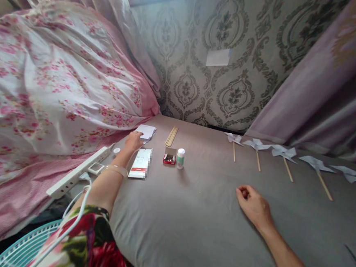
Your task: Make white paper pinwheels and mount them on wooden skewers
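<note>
My left hand (pixel 133 140) reaches out to a stack of white paper sheets (pixel 146 132), its fingers stretched over the near left edge, not gripping. A phone (pixel 140 163) with a lit screen lies just below that hand. On the right, my right hand (pixel 255 205) rests on the grey sheet with its fingers curled in; no object shows in it. Between the hands stand a small open red box (pixel 169 159) of small metallic pieces and a white-capped bottle (pixel 180 159). Thin wooden sticks (pixel 171 136) lie behind them.
Several white paper pinwheels (pixel 283 152) on sticks lie in a row along the right back. A white power strip (pixel 78 173) with cables runs by my left forearm. A teal basket (pixel 27 245) is at lower left. A patterned wall (pixel 187 89) closes off the back.
</note>
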`<state>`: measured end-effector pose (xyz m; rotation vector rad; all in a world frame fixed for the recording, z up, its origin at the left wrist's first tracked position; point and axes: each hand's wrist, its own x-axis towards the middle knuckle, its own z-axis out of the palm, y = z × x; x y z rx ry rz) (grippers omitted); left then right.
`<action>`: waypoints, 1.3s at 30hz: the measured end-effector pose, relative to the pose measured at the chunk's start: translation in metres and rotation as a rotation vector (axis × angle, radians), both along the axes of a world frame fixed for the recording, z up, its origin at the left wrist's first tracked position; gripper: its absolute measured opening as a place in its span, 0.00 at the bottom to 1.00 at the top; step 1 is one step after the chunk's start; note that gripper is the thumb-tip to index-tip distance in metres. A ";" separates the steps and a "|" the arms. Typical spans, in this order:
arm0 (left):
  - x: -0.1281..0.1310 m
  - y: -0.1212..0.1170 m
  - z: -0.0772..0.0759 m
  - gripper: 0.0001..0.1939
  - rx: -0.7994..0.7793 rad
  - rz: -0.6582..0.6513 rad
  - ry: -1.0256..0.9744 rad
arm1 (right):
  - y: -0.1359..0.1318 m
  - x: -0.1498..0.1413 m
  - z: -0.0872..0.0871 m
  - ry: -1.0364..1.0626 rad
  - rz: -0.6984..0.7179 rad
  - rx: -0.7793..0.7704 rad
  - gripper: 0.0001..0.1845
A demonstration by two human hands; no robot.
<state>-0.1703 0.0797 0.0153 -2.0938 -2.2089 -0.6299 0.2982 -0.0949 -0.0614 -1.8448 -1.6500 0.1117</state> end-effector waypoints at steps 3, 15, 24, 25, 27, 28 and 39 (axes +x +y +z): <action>-0.002 0.015 -0.004 0.18 -0.052 -0.037 0.035 | -0.001 -0.001 0.002 -0.002 0.002 -0.012 0.15; -0.009 0.041 -0.004 0.14 -0.139 -0.026 0.077 | -0.002 -0.003 0.003 -0.027 -0.009 -0.018 0.15; -0.005 0.039 0.000 0.12 -0.065 0.052 0.038 | -0.002 -0.003 0.004 -0.015 -0.009 -0.033 0.15; -0.004 0.038 0.001 0.12 -0.046 0.072 0.029 | -0.003 -0.004 0.004 -0.020 -0.011 -0.032 0.15; -0.003 0.036 0.005 0.13 -0.001 0.114 0.011 | -0.003 -0.004 0.005 -0.035 -0.014 -0.030 0.15; -0.002 0.035 0.007 0.14 0.025 0.133 0.003 | -0.003 -0.004 0.005 -0.041 -0.014 -0.029 0.15; 0.012 0.023 0.048 0.11 0.555 0.239 -0.278 | -0.003 -0.003 0.007 -0.052 -0.022 -0.041 0.15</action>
